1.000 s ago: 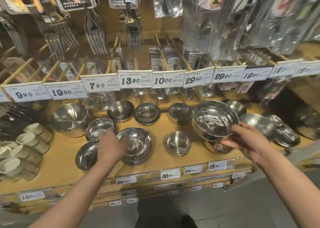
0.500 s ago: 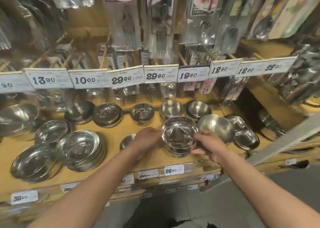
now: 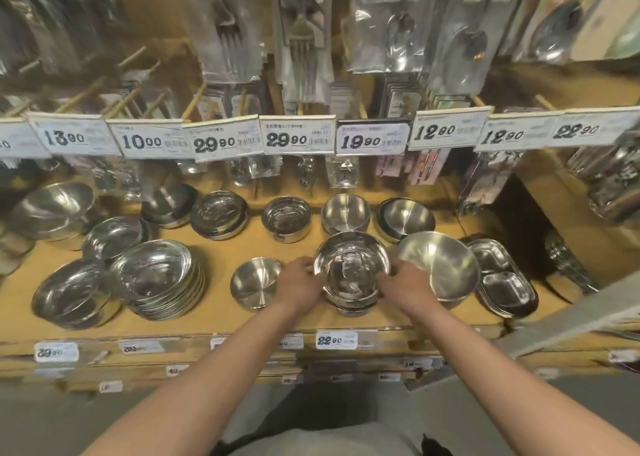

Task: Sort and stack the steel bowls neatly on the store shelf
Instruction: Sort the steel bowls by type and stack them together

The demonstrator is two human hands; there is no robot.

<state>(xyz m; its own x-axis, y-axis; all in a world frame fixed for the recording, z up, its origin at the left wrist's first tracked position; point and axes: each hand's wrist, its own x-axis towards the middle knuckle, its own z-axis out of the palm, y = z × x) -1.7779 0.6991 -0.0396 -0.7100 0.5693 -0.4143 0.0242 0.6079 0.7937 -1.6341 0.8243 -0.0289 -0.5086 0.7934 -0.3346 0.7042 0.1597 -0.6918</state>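
Up top, shiny steel bowl (image 3: 352, 265) stacked

Wooden store shelf (image 3: 221, 313), price tags along its front edge. Directly on it: stack of shallow steel bowls (image 3: 157, 279) at lower left; small single bowl (image 3: 254, 282) at centre; deep bowl stack (image 3: 351, 272) centre-right (both hands on it); wide bowl (image 3: 438, 265) and divided trays (image 3: 502, 279) at right; a row of smaller bowls (image 3: 287, 218) behind.
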